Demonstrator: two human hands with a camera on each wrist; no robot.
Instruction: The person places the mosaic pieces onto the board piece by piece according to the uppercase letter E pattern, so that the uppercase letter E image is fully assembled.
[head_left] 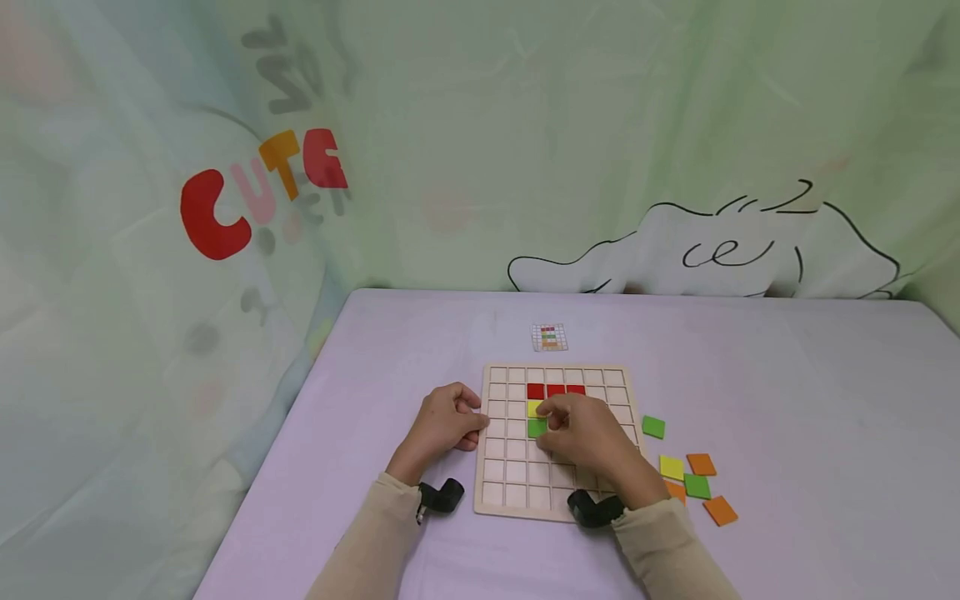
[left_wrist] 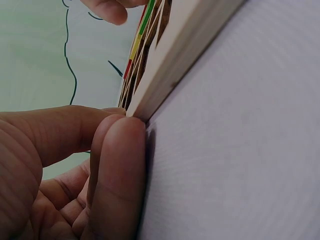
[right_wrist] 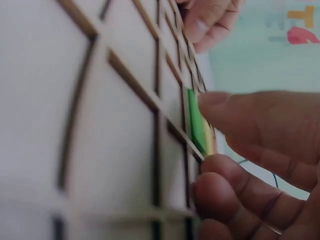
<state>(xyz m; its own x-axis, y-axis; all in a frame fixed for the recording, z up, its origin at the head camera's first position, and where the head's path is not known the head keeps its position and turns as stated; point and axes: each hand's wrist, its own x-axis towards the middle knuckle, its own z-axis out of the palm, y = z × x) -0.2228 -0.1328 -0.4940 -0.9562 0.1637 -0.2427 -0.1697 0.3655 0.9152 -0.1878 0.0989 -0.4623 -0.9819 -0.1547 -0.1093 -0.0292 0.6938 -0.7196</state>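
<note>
The left hand grips the left edge of a pale wooden grid board; in the left wrist view its thumb and fingertip meet at the board's side. Over the middle of the grid, the right hand holds thumb and finger at opposite edges of a green tile, which lies in or on a cell. In the right wrist view the green tile shows between those fingertips. A yellow tile lies just beyond it, then a row of red tiles.
Right of the board lie loose tiles: green, yellow, another green and several orange. A small card with a coloured grid pattern lies behind the board. Printed curtains stand behind and left of the table.
</note>
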